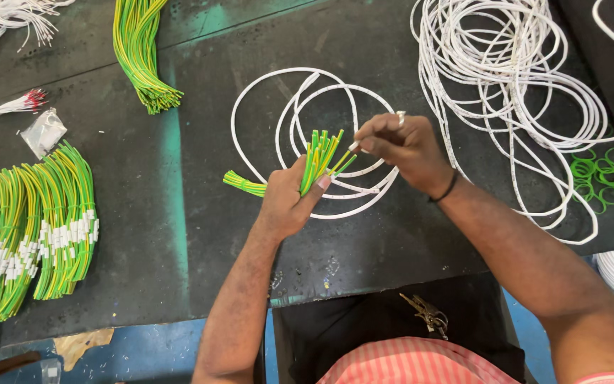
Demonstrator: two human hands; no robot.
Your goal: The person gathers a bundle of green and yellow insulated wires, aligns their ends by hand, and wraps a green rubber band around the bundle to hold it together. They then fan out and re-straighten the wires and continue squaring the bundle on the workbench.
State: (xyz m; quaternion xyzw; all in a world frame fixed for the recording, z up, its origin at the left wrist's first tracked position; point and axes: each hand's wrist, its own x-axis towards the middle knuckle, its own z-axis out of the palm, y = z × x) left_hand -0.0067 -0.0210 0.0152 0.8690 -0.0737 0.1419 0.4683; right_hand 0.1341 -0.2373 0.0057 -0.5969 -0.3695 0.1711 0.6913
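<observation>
The left hand is gripping a bundle of green-and-yellow wires mid-bench; the right hand is pinching one wire's white sleeve.

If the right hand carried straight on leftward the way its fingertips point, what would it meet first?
Most likely the green-yellow wire bundle fanned up from the left hand; the right hand already pinches one strand there, though depth is hard to judge.

Our left hand hides the middle of the green-yellow wire bundle. The big white cable coil runs off the far edge; we cannot read its markings.
</observation>
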